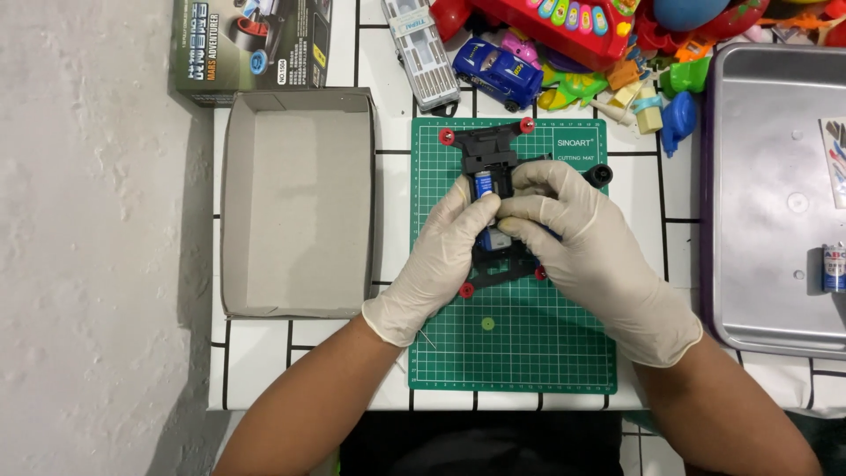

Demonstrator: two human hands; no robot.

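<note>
In the centre of the frame we hold a black toy car chassis (490, 163) over the green cutting mat (520, 344). Our left hand (441, 260), in a pale glove, comes in from the lower left and closes around the chassis's left side, with the thumb pressed near a blue battery (484, 187) seated in the middle of the frame. Our right hand (586, 251), gloved the same way, comes in from the lower right; its fingers curl over the right side of the chassis and meet the left thumb at the battery. Both grips are narrow and closed on the chassis.

The chassis carries small red rollers (447, 137) at its corners, and a black wheel (600, 174) shows just past the right hand's knuckles. A small green disc (487, 323) lies on the mat below the hands.

At the left of the frame an open grey cardboard tray (295, 203) sits on the white tiled table (392, 106), with the printed box (251, 44) above it. Along the top edge lie a clear case of tool bits (421, 53), a blue toy car (499, 72) and a heap of coloured plastic toys (617, 53). At the right a metal tray (767, 220) holds another battery (834, 268) near its right rim.
</note>
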